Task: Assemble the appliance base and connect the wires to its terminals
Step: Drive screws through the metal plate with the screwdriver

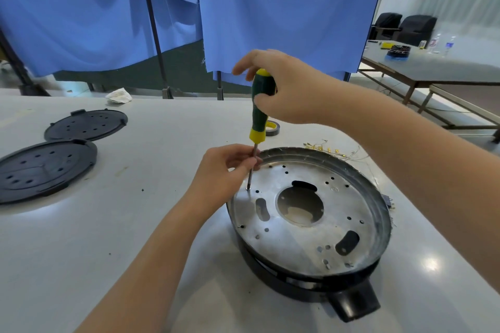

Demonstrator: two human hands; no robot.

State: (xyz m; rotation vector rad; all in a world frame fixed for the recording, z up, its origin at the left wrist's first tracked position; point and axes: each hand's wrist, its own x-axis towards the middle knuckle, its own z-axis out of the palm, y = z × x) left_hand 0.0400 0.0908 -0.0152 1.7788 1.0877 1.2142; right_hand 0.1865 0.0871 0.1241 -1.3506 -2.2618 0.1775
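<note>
The appliance base [311,227] is a round black housing with a silver metal plate full of holes, lying on the white table at the centre right. My right hand [286,89] grips the green and yellow handle of a screwdriver [259,113], which stands nearly upright. Its tip sits on a hole at the plate's left edge. My left hand [227,167] pinches the screwdriver's metal shaft just above the plate. A bundle of thin wires [332,150] with yellow terminals lies behind the base.
Two black perforated round covers [46,167] [86,124] lie on the table at the left. A roll of tape [272,128] sits behind the screwdriver, and a crumpled white cloth [119,95] at the far edge. Blue curtains hang behind; another table stands at the right.
</note>
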